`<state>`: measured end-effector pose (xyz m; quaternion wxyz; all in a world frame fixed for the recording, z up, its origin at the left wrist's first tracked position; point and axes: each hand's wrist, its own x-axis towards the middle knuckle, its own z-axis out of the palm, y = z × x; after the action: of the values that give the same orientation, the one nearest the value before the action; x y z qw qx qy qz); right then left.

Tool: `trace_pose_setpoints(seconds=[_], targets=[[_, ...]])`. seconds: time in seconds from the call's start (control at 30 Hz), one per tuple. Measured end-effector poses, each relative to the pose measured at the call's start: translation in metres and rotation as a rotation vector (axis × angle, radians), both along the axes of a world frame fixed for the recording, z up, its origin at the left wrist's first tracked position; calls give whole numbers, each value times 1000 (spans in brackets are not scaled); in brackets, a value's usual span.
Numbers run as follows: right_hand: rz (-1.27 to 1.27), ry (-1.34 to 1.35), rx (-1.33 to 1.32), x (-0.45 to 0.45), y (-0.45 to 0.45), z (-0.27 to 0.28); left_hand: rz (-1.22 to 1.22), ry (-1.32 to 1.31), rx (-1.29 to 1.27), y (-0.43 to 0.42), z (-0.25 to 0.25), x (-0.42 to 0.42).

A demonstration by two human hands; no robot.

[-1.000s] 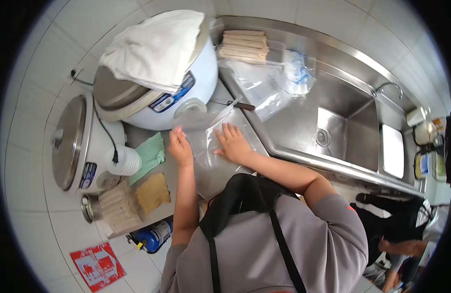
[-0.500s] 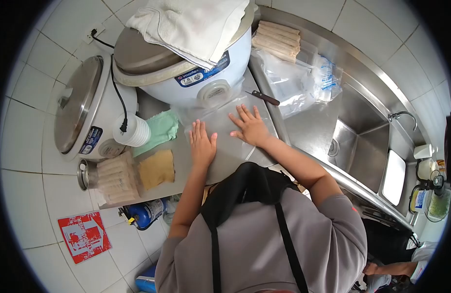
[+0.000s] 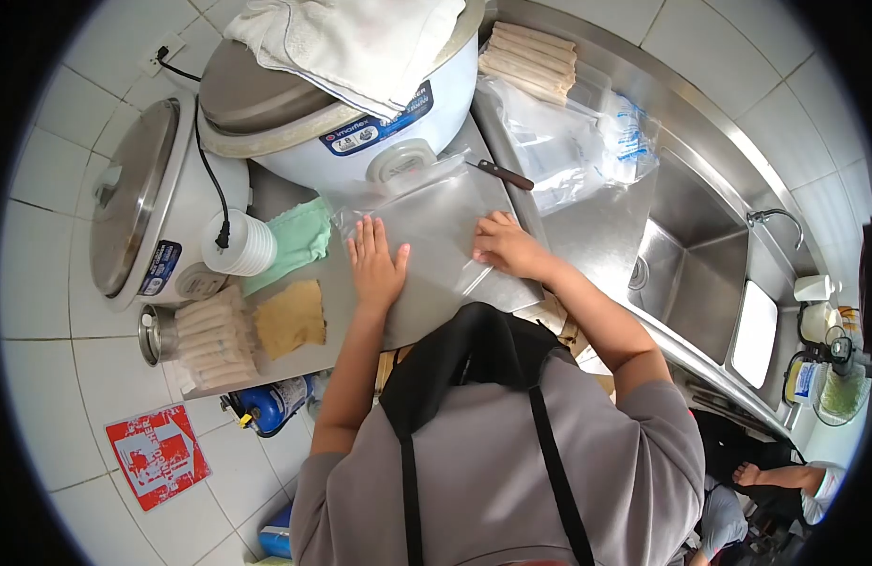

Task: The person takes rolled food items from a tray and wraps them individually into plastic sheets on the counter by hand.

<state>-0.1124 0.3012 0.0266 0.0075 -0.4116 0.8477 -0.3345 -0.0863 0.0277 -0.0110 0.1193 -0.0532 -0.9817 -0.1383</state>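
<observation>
A clear plastic bag [image 3: 427, 222] lies flat on the steel counter [image 3: 356, 328]. My left hand [image 3: 376, 264] rests on its left part, palm down with the fingers stretched out. At the bag's right edge my right hand [image 3: 508, 245] has its fingers curled and pressed together on the plastic. Beyond the bag is a knife with a brown handle [image 3: 505, 174]. A green cloth [image 3: 299, 241] lies left of my left hand, with a brown sheet [image 3: 292, 319] nearer to me.
Two large rice cookers [image 3: 360, 141] stand at the back left, near stacked white cups [image 3: 240, 243] and packed rolls [image 3: 214, 340]. Beyond the counter's right edge are wrapped rolls [image 3: 528, 61], plastic bags [image 3: 559, 141] and a sink [image 3: 691, 269]. Another person's arm [image 3: 785, 475] shows lower right.
My left hand has gone from holding up the bag's edge to lying flat. My right hand has moved to the bag's right side, its spread fingers now curled. The bag lies flatter.
</observation>
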Motion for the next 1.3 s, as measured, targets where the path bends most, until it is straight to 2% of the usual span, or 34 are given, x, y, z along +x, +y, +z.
trace_pose_setpoints(seconds=[0.03,0.13,0.23,0.33,0.43,0.53,0.67,0.73,0.83,0.93,1.07,1.1,1.2,1.3], targets=[[-8,-25,-19,4,7,4,-1,-4,0,0,1,-1],[87,-186,141,20,42,24,-4,-12,-7,-1,0,-1],[100,-262,102,24,65,35,-3,-10,-45,-2,-2,-3],[-206,-496,-396,11,79,45,-20,-8,-52,-4,-2,-4],[-350,-941,-1283,-14,91,33,-33,-16,26,-4,0,-3],[-441,-1061,-1609,-30,106,8,-63,50,130,8,19,4],[-441,-1087,-1789,-45,115,-4,-314,76,247,57,60,15],[-520,-1045,-1738,-57,121,2,-453,52,352,82,68,18],[-606,-918,-1582,-93,138,4,-597,58,370,100,71,29],[-757,-682,-1293,-134,152,10,-587,73,365,95,71,38],[-958,-447,-859,-199,161,4,-450,43,396,81,61,54],[-997,-371,-726,-224,169,-12,-421,44,393,79,59,58],[-1067,79,-288,-272,179,-26,-308,63,383,70,59,69],[-1088,120,-208,-309,182,-15,-217,113,346,62,62,77]])
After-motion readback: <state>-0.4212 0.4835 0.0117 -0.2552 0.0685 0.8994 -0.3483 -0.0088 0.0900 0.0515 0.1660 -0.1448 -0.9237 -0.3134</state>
